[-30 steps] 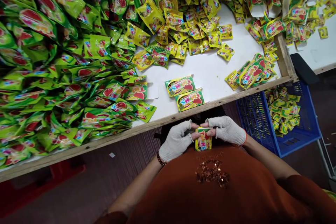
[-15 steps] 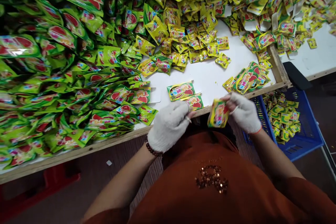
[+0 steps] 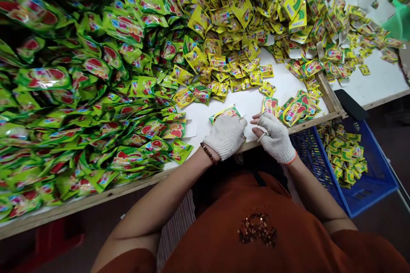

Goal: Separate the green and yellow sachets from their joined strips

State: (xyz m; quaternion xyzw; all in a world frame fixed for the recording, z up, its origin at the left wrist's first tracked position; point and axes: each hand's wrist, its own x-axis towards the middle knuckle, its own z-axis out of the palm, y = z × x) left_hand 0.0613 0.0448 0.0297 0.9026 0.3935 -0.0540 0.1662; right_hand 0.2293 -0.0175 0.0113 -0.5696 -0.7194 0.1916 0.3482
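Observation:
My left hand, in a white knit glove, lies palm down on flat green-yellow snack packets at the table's front edge. It covers most of them, and whether the fingers grip one is hidden. My right hand, also gloved, hovers just to the right with its fingers apart and nothing in them. Its fingertips point at my left hand. A single small packet lies on the table just beyond it, against a small stack of packets.
Huge heaps of green packets and yellow packets cover the white table, which has a wooden rim. A blue crate holding several packets sits low at the right. Someone's green sleeve shows at the far right.
My hands rose from my lap to the table edge. The right hand let go of its small packet by the stack. The left hand came down on the flat packets.

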